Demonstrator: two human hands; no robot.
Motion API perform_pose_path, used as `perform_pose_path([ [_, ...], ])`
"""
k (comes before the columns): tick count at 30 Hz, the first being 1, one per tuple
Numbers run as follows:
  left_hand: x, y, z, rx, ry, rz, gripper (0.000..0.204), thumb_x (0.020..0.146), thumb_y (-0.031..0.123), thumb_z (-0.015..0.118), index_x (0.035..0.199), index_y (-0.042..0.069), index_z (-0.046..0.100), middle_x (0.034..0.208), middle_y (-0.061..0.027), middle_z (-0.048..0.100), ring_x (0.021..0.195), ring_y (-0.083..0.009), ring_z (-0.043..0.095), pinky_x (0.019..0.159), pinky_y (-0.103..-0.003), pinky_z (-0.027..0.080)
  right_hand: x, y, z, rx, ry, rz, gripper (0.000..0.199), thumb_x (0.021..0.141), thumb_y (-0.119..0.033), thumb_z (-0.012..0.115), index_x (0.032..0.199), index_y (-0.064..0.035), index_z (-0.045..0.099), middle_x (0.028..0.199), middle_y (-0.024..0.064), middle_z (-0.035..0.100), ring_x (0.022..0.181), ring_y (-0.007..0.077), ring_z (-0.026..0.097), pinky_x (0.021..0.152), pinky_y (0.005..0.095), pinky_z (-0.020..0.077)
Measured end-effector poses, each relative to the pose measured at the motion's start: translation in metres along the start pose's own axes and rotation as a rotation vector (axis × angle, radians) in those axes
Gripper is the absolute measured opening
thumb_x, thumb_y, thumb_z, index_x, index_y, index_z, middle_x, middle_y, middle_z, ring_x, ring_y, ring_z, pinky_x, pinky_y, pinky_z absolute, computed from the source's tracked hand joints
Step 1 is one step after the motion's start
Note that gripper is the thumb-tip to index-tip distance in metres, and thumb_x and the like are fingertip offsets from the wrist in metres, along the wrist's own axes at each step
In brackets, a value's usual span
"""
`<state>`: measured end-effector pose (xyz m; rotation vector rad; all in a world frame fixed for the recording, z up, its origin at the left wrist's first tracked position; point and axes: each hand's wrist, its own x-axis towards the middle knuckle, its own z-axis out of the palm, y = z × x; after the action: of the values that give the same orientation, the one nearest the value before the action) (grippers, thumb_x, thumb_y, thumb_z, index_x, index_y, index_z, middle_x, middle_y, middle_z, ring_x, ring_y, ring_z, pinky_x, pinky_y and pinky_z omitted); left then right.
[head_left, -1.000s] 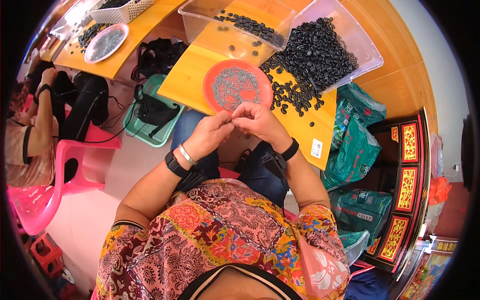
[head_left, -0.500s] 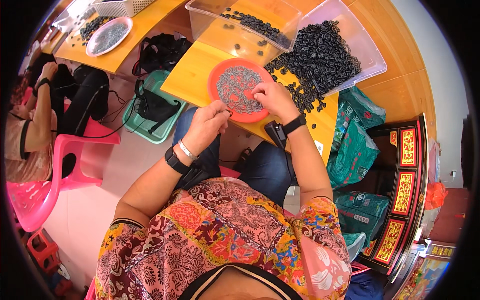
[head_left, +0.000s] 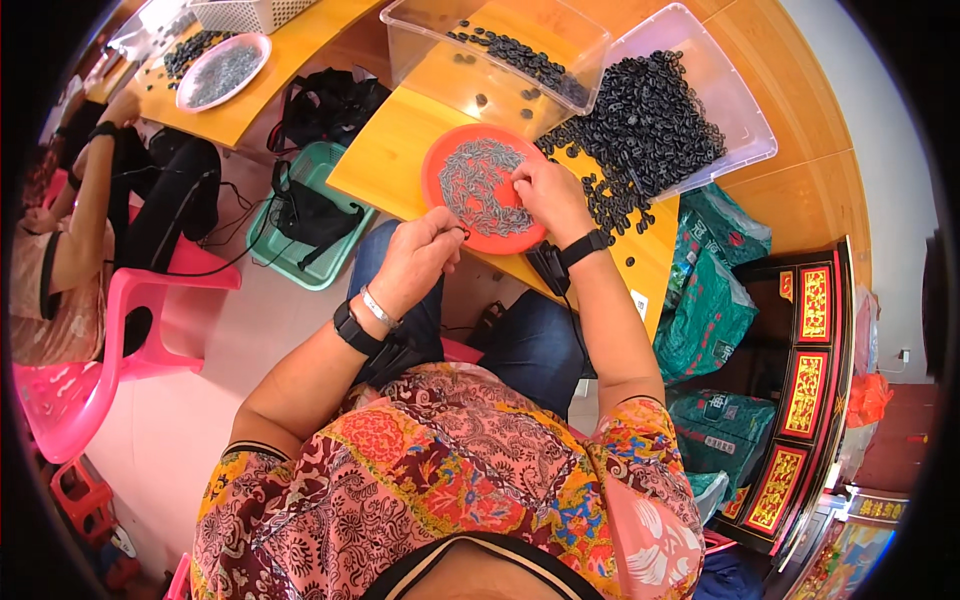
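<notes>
My left hand (head_left: 420, 255) is closed in a pinch in front of the plate, with a small black ring-like part (head_left: 464, 232) at its fingertips. My right hand (head_left: 553, 200) reaches over the right side of a round orange-red plate (head_left: 435, 160). Its thumb and fingers are pressed together close to the small grey metal pins (head_left: 470, 175) spread on the plate. Whatever lies between those fingertips is too small to make out. Beyond the right hand is a large heap of small black plastic parts (head_left: 655, 120), spilling from a tipped clear bin (head_left: 745, 140) onto the yellow table (head_left: 385, 150).
A clear plastic box (head_left: 420, 50) with some black parts stands at the table's back. Green sacks (head_left: 705, 310) lean at the right. On the left, a green basket (head_left: 300, 270) holds a black bag, and another person sits on a pink chair (head_left: 150, 300) near a second table.
Both hands stay over nearly the same spots, still pinched. The plate and table sit slightly lower in the picture. The other person's arm at the left has moved up a little.
</notes>
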<state>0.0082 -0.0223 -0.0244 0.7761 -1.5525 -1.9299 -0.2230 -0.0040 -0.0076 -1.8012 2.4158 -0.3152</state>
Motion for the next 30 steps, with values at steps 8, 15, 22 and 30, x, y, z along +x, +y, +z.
perform_pose_path([
  [8,0.000,0.001,0.001,0.027,0.004,0.004,0.014,0.087,0.014,0.051,0.082,0.002,0.055,0.064,-0.0011,0.054,0.056,-0.0078,0.052,0.052,-0.022,0.042,0.006,-0.007,0.005,0.167,-0.036,-0.018,0.022,0.075,-0.012,0.056,0.093,-0.0090,0.068,0.089,0.0153,0.066,0.086,0.0329,0.062,0.077,0.0420,0.0486],
  [15,0.004,-0.004,-0.001,0.035,0.014,-0.001,0.014,0.088,0.015,0.050,0.081,0.004,0.055,0.065,0.0003,0.054,0.057,-0.0063,0.051,0.052,-0.020,0.040,0.003,-0.015,0.018,0.328,-0.040,-0.112,0.025,0.077,-0.011,0.058,0.101,-0.0074,0.066,0.086,0.0088,0.068,0.074,0.0220,0.065,0.070,0.0316,0.0500],
  [22,0.003,0.000,-0.002,0.059,0.028,0.010,0.013,0.086,0.012,0.052,0.083,0.000,0.057,0.063,-0.0025,0.055,0.056,-0.0100,0.053,0.052,-0.025,0.045,0.006,0.009,-0.011,0.224,-0.065,0.020,0.017,0.074,-0.013,0.059,0.087,-0.0104,0.069,0.079,0.0122,0.067,0.077,0.0291,0.064,0.071,0.0387,0.0500],
  [30,0.005,-0.006,-0.002,0.027,0.029,0.024,0.014,0.085,0.014,0.053,0.083,0.000,0.055,0.062,-0.0035,0.055,0.055,-0.0107,0.053,0.052,-0.026,0.044,0.020,-0.002,0.003,0.302,-0.160,-0.072,0.019,0.072,-0.010,0.059,0.089,-0.0062,0.068,0.081,0.0135,0.067,0.079,0.0286,0.064,0.072,0.0380,0.0489],
])
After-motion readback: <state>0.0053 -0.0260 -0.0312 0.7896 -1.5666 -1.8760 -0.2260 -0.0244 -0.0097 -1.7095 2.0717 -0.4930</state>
